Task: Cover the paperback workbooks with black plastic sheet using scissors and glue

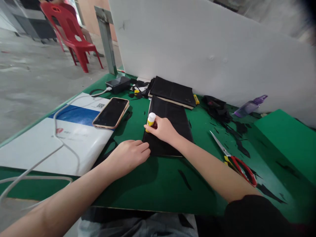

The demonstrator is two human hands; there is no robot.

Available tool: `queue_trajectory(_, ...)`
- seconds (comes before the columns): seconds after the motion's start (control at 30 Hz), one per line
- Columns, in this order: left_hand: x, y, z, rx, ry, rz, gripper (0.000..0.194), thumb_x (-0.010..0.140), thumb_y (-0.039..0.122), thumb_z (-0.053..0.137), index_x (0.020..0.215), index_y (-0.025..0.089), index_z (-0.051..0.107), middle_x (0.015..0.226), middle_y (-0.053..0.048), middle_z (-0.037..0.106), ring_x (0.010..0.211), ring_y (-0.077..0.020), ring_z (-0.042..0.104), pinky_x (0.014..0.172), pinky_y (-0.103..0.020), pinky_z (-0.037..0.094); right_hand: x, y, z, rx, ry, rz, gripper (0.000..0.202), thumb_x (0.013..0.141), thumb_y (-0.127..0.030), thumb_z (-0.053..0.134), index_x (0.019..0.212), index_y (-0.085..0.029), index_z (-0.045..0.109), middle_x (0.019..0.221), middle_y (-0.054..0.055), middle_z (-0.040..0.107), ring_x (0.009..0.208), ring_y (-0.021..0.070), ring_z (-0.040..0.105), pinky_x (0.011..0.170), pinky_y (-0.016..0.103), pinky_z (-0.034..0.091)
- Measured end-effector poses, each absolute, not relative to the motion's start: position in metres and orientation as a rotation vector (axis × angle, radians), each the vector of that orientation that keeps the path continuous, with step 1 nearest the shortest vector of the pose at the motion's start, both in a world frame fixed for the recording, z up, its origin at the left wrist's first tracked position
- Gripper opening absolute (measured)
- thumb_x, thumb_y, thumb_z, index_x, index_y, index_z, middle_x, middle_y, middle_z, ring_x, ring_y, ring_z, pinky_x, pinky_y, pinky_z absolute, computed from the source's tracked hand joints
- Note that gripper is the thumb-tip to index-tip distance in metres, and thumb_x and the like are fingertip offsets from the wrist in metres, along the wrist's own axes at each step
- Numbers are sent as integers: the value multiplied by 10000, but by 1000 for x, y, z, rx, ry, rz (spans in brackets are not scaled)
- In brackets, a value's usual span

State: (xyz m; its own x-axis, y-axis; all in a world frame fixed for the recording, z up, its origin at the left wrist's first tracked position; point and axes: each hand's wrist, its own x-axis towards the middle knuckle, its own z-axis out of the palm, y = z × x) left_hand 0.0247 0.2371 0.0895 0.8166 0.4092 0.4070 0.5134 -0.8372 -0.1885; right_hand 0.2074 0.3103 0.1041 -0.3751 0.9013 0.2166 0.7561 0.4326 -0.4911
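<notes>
A black-covered book [168, 112] lies flat on the green table [153, 184] in front of me. My right hand [164, 128] is closed around a yellow and white glue stick [151, 118]. It holds the stick at the book's left edge, white end up, and the lower end is hidden. At the book's near left corner rests my left hand [132, 153], its fingers curled onto the edge and their tips out of sight. A second black-covered book [171, 90] lies just behind the first.
To the left, a phone [111, 113] lies on a white and blue sheet [66, 138], crossed by a white cable [55, 121]. Red-handled scissors [233, 159] and black scraps lie right. Behind stand a purple bottle [250, 107] and a white panel [197, 42]. A black device [118, 84] sits back left.
</notes>
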Motion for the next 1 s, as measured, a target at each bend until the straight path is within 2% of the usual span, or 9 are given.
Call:
queue_trajectory(0.6,24,236,89,-2712,-703,-488,214,925,163,477,737,179,576,680,4,556,618,-170,545,536,-308,396,232,233,106,-1410,-2272,569,275,874,-512,514,817,-245,485,683,-4,636,613,170,607,558,299,397)
queue_trajectory(0.77,24,233,89,-2724,-681,-443,168,915,139,487,793,168,598,735,-11,592,668,-171,576,574,-304,437,233,248,104,-1403,-2295,510,290,888,-521,506,862,-233,515,724,7,649,635,169,603,582,294,398)
queue_trajectory(1.0,26,232,88,-2707,-676,-454,163,905,106,482,819,161,608,753,-24,605,703,-177,601,581,-295,453,220,312,98,-1454,-2219,396,293,883,-480,538,959,-198,561,758,22,679,652,166,614,606,277,401)
